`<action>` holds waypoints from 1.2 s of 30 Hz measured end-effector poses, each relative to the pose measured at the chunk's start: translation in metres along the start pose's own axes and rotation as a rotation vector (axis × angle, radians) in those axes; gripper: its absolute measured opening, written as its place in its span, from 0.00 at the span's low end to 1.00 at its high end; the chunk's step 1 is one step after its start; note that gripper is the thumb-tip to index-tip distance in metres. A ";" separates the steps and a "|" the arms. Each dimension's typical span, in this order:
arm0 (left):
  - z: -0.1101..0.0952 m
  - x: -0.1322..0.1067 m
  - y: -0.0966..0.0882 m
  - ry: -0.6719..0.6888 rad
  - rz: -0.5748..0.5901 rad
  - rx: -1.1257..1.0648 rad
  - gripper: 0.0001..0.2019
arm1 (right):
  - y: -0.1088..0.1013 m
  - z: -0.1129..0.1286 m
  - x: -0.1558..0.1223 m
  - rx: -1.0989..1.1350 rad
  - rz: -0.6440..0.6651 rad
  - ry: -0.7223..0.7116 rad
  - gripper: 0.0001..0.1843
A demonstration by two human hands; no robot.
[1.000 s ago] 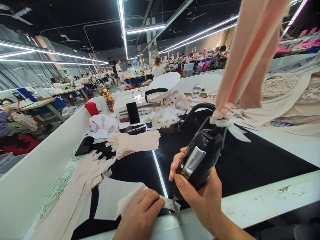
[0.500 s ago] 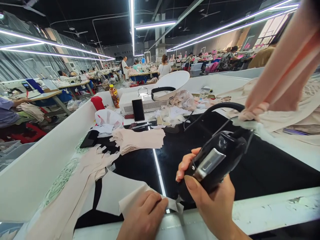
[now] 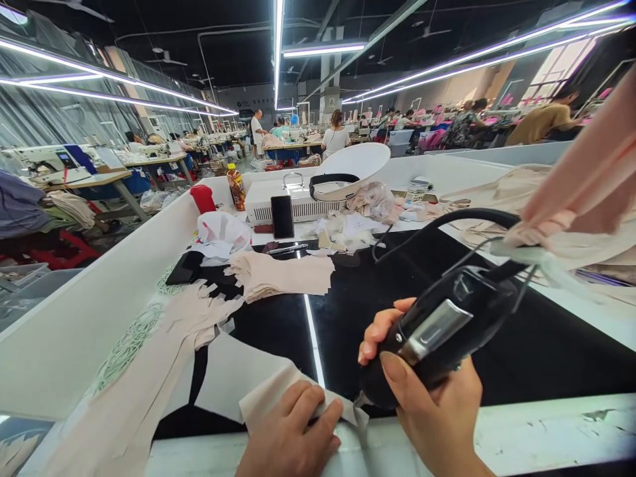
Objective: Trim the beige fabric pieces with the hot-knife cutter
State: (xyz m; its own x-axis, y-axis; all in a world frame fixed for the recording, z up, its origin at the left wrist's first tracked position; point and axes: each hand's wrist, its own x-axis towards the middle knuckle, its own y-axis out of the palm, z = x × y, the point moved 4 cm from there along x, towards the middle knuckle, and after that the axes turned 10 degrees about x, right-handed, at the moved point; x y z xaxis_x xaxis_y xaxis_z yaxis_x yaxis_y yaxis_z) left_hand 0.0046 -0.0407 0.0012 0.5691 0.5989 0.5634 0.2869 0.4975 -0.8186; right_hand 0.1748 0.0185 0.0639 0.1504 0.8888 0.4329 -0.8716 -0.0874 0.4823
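My right hand (image 3: 427, 404) is wrapped around a black corded handheld tool (image 3: 442, 331) with a silver plate on its side. The small metal tip of the tool points down-left, at the end of a pale fabric strip by the table's front edge. My left hand (image 3: 298, 427) is closed on a cream fabric piece (image 3: 271, 391), its fingers curled over it and pressing it down. Part of that fabric lies hidden under the hand. A knotted pink cloth (image 3: 571, 192) hangs at the tool's cord end.
Cut beige pieces (image 3: 283, 273) lie stacked on the black tabletop (image 3: 348, 318). Long fabric strips (image 3: 163, 358) and green cords (image 3: 129, 344) line the left side. A phone (image 3: 282, 216) leans on a white vented box (image 3: 308, 211). More cloth (image 3: 507, 192) covers the right back.
The whole view has shifted slightly. The tool and my right hand sit a little farther right. My left hand's fingers have spread slightly on the fabric.
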 end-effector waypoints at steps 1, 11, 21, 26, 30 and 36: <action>0.000 0.000 0.000 -0.001 -0.003 0.003 0.18 | 0.001 0.000 0.001 0.001 -0.001 -0.004 0.20; -0.004 -0.003 -0.001 -0.008 -0.032 0.010 0.15 | 0.020 -0.009 0.013 0.074 0.003 0.026 0.20; -0.012 0.002 -0.006 -0.012 -0.068 0.011 0.13 | 0.025 -0.009 0.010 0.134 0.049 0.065 0.20; -0.013 0.002 -0.006 -0.007 -0.070 0.032 0.14 | 0.026 -0.008 0.011 0.124 0.054 0.059 0.20; -0.013 0.004 -0.008 0.001 -0.073 0.050 0.16 | 0.026 -0.007 0.010 0.116 0.043 0.056 0.21; -0.015 0.004 -0.009 0.003 -0.095 0.072 0.16 | 0.025 -0.010 0.009 0.139 0.062 0.058 0.20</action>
State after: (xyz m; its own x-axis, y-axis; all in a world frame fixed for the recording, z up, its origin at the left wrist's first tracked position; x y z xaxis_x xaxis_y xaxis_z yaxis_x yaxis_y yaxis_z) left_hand 0.0157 -0.0520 0.0087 0.5441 0.5451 0.6378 0.2835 0.5961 -0.7512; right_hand 0.1496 0.0289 0.0729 0.0680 0.9038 0.4226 -0.8049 -0.2005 0.5585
